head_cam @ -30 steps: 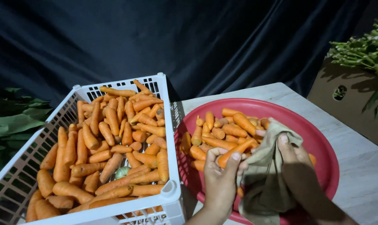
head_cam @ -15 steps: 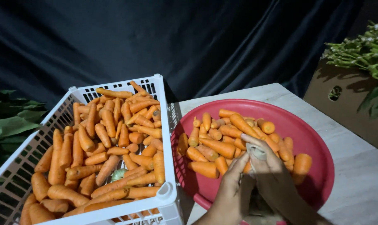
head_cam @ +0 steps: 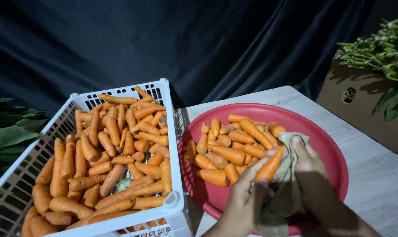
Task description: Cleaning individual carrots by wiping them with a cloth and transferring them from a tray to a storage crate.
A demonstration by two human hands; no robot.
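My left hand (head_cam: 246, 193) holds one orange carrot (head_cam: 270, 166) by its lower end, over the near side of a red round basin (head_cam: 335, 151). My right hand (head_cam: 310, 169) grips an olive cloth (head_cam: 288, 184) that is wrapped against that carrot. The basin holds several more carrots (head_cam: 227, 149) in its left half. To the left stands a white plastic crate (head_cam: 174, 145) full of carrots (head_cam: 107, 158).
A brown cardboard box (head_cam: 365, 105) with green leafy stalks (head_cam: 383, 44) stands at the right. Green leaves (head_cam: 10, 131) lie at the far left. A pale wooden table top (head_cam: 378, 175) carries the basin, with a dark curtain (head_cam: 207, 39) behind.
The view has shifted a little. My hands have moved nearer within the basin, and a carrot now stands out of the cloth between them, held in my left hand.
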